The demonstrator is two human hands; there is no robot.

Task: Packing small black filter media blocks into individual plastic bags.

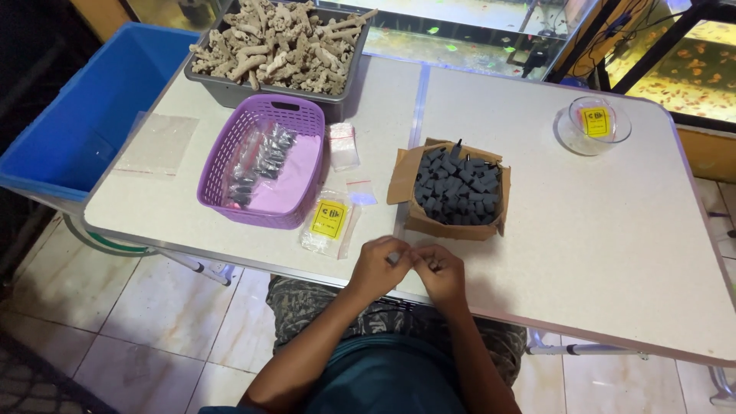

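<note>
i see my left hand [377, 266] and right hand [440, 270] meeting fingertip to fingertip, pinching a small clear bag [395, 258] between them at the table [598, 253] edge.

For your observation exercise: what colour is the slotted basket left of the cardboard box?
Purple basket, seen in the head view.

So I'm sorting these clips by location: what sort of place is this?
Probably an aquarium shop's packing table: fish tanks behind the table, a grey tub of coral-like pieces, and a cardboard box of small dark blocks.
</note>
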